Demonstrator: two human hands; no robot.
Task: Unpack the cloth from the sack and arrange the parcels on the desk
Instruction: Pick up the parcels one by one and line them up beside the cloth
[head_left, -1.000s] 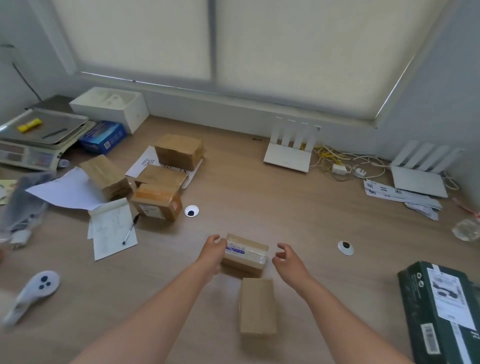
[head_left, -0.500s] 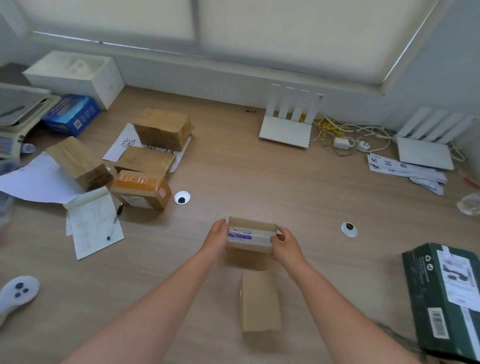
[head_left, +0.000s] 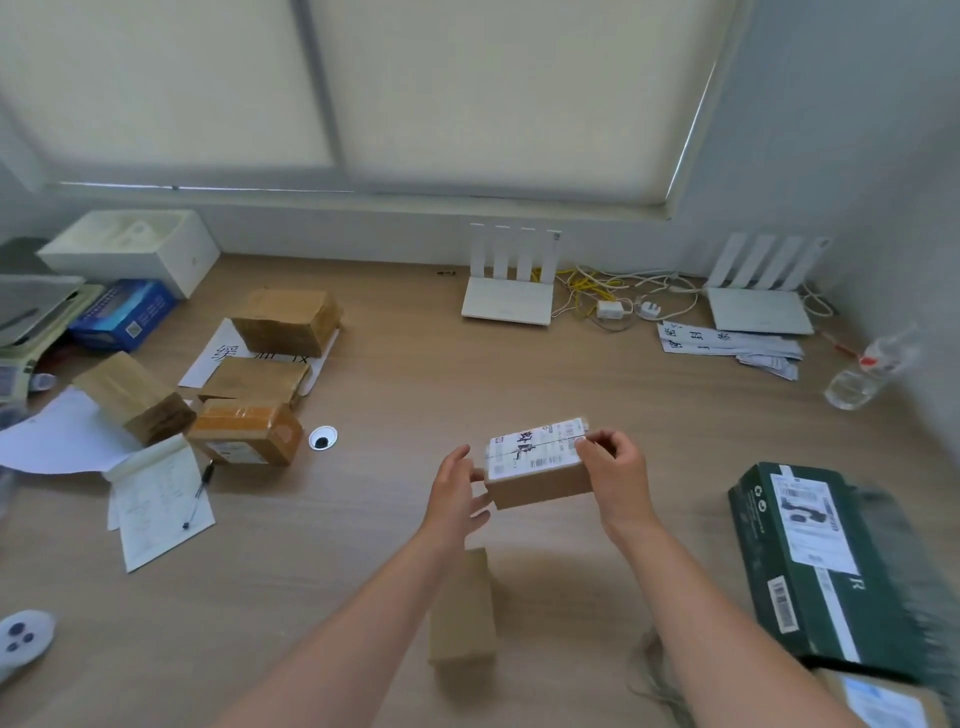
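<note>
A small brown cardboard parcel (head_left: 540, 467) with a white shipping label on top is held just above the wooden desk (head_left: 415, 374), near the middle. My left hand (head_left: 454, 493) holds its left end with fingers and thumb. Its right end is gripped by my right hand (head_left: 618, 475), fingers curled over the label's edge. A second plain brown parcel (head_left: 462, 608) lies on the desk below it, between my forearms. Several more taped brown parcels (head_left: 244, 374) sit in a cluster at the left. No sack or cloth is in view.
A large dark green box (head_left: 810, 561) lies at the right. Two white routers (head_left: 511, 283) with cables stand by the wall. Papers and a pen (head_left: 197, 493), a blue box (head_left: 122, 314), a white box and a scale are at the left. A plastic bottle (head_left: 867, 374) lies far right.
My right hand closed on the parcel's right end. Both hands raised it and turned it, so the white label now faces up. The view shifted right.
</note>
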